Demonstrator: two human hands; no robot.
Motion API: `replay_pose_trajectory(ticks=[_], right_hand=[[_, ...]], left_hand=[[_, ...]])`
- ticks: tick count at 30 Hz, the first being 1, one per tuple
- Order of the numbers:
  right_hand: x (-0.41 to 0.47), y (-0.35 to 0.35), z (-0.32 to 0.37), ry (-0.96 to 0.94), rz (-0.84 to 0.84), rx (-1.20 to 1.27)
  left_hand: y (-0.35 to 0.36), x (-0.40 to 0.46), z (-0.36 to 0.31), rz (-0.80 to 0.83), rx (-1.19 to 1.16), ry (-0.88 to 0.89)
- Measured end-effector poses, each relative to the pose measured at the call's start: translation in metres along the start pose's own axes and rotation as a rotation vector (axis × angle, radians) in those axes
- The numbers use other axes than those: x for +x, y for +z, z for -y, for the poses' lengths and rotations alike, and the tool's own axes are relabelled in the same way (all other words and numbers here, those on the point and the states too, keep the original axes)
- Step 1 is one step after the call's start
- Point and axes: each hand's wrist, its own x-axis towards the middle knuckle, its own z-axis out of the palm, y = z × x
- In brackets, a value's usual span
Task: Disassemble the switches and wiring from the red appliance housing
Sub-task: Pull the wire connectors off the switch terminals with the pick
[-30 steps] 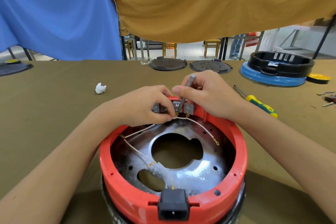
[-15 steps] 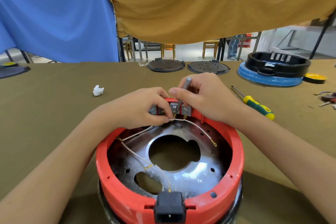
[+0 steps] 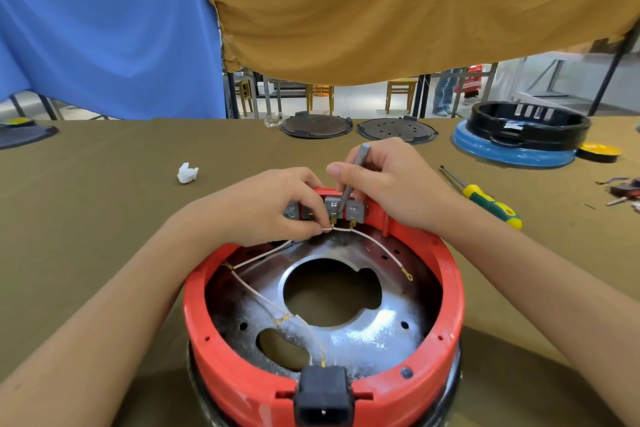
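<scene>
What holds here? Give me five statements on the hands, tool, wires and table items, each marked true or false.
1. The right hand holds a grey metal tool whose tip is down at the grey switches. True.
2. The left hand lies flat on the table. False: it pinches a white wire just below the switches.
3. The yellow-and-green screwdriver lies on the table cloth, right of the red housing. True.
4. The black power socket sits on the housing's far rim. False: it is on the near rim.
5. A wire with a ring terminal has its end loose inside the housing. True.
</scene>
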Motion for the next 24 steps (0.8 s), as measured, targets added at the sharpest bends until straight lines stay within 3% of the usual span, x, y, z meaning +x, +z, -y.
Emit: replay_pose_trajectory(ticks=[11,24], right_hand=[[-0.0041,0.0007,0.0009,-0.102,0.014,-0.078],[0.0015,0.0002,-0.0046,0.014,0.011,0.041]], left_hand=[[0.0005,-0.0005,0.0027,-0.003,0.002,0.011],[0.0,0.0001,0.0011,0.001,0.002,0.009]])
